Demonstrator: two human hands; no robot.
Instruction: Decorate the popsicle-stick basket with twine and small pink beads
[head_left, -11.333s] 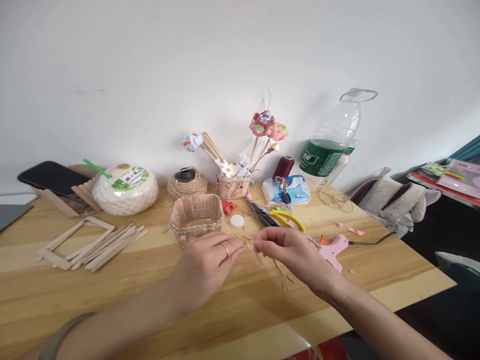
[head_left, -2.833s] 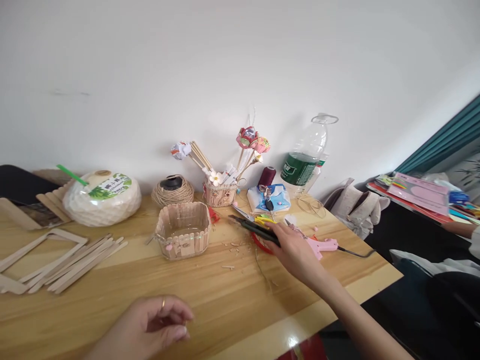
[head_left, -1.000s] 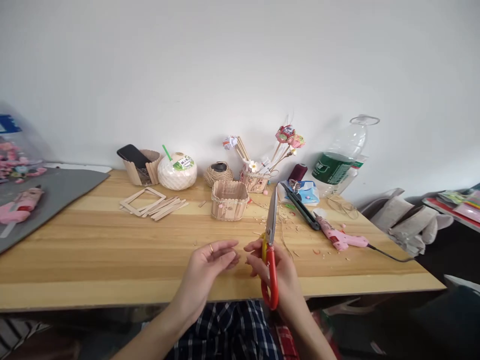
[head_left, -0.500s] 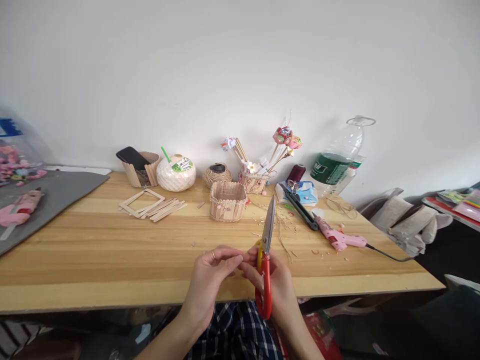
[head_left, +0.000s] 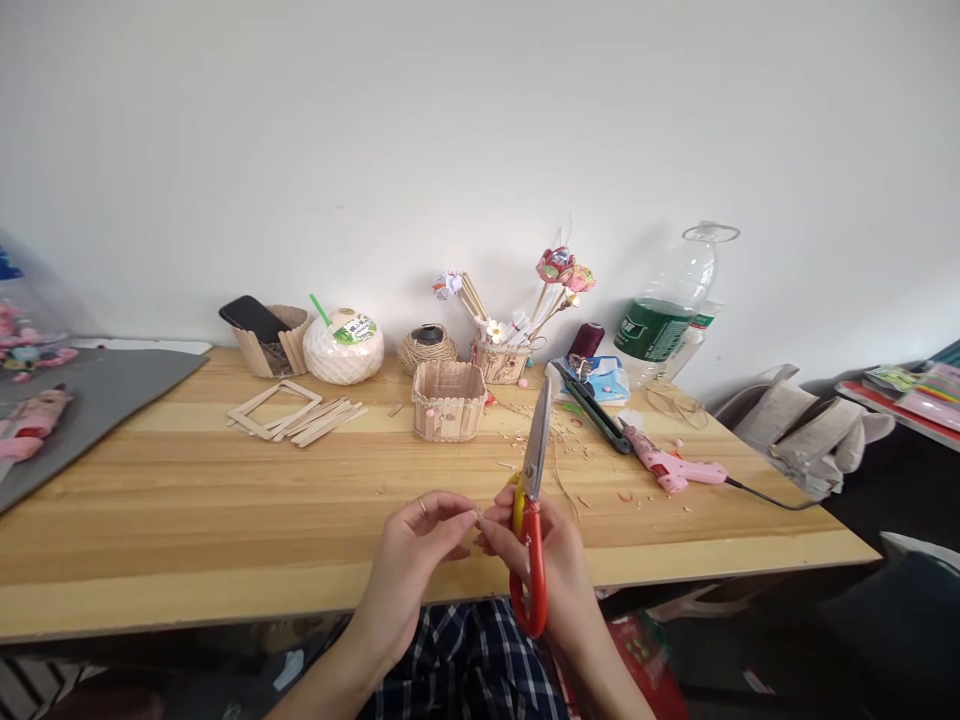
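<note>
My right hand (head_left: 562, 560) is closed around scissors (head_left: 538, 455) with red and yellow handles, their blades pointing up and together. Its thumb and forefinger also meet my left hand's fingertips above the table's front edge. My left hand (head_left: 412, 555), a ring on one finger, pinches a tiny tan piece (head_left: 478, 516) between the two hands; it is too small to name. Beyond them stands a small square basket (head_left: 450, 412) made of wooden sticks, with trim around its rim.
Loose craft sticks (head_left: 326, 420) and a stick frame (head_left: 274, 408) lie left. Behind are a white coconut (head_left: 343, 347), a twine roll (head_left: 427, 348) and a flower holder (head_left: 501, 362). Right are a pink glue gun (head_left: 675, 468), a dark green long tool (head_left: 596, 408) and a large bottle (head_left: 660, 320).
My fingertips have drawn slightly apart, so the tiny tan piece shows between them. The scissors stay in my right hand. The whole view has shifted a little.
</note>
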